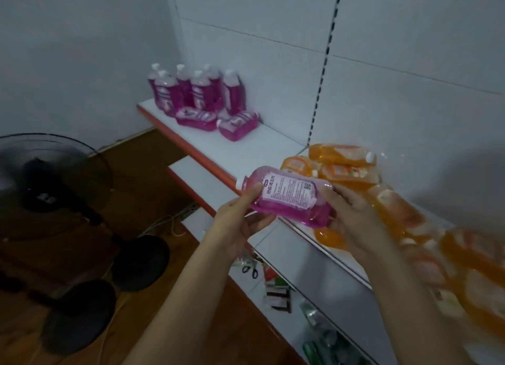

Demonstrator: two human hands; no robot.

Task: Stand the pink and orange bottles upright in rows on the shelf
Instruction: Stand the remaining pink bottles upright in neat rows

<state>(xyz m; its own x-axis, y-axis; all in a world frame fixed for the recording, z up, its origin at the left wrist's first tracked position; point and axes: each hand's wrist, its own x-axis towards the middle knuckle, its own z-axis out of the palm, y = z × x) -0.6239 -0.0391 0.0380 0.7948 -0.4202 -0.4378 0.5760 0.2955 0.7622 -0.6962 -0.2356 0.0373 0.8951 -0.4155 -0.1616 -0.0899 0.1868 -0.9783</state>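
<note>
- Your left hand (240,222) has its grip around the neck end of the pink bottle (289,198), your right hand (352,217) around the base; it lies sideways mid-frame, over the shelf (273,138) edge
- The standing pink row (196,88) upper left could topple if you bump it setting down; the smooth bottle may slip

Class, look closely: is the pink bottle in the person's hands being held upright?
No, the pink bottle lies sideways between the left hand and right hand.

fans: two black fans (49,179) at left, on wood floor (153,157)
scissors: scissors (250,269) lower centre, beside small packets (278,296)
wall: white wall (82,50) upper left
</note>
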